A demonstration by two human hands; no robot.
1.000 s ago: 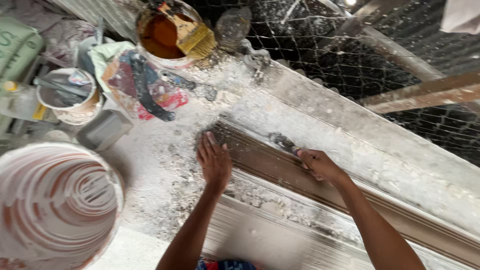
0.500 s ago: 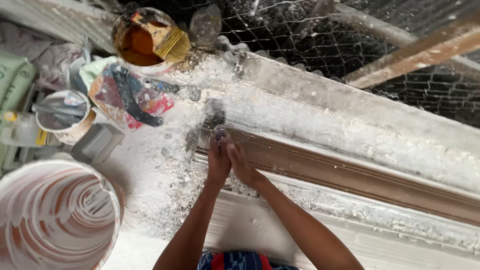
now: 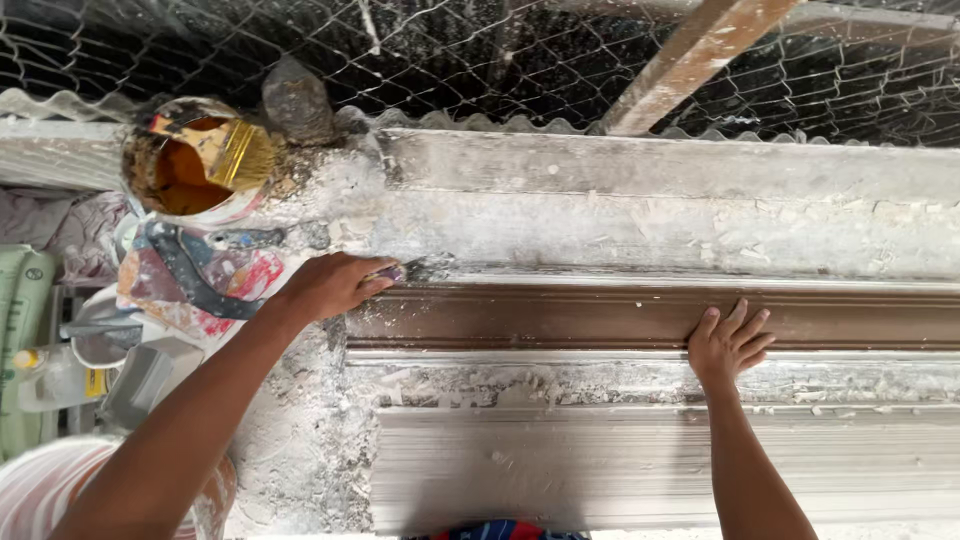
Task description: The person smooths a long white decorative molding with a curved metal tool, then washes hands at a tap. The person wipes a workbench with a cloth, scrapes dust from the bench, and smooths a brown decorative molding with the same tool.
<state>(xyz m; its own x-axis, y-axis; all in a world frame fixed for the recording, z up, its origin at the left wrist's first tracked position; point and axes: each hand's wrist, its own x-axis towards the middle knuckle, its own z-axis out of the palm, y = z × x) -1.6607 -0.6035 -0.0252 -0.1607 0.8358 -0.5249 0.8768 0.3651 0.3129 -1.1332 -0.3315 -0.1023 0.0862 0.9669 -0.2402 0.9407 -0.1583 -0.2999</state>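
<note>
Hands have parted: left hand (image 3: pixel 335 285) perhaps gripping a scraper (image 3: pixel 400 270), right hand (image 3: pixel 728 343) flat on moulding (image 3: pixel 600 315).

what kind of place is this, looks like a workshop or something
Probably a small plaster-casting workshop, partly open-air. A long brown moulding form lies on a bench caked with white plaster dust, a paint tin with a brush stands at the back, and chicken-wire mesh closes off the far side.

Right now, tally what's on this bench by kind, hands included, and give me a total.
Hands: 2, left hand gripping a small tool at the moulding's end, right hand flat on it
Brown moulding strips: 1
Cans of orange-brown liquid: 1
Brushes, in the can: 1
Stained rags: 1
White buckets: 1
Total: 7
</note>
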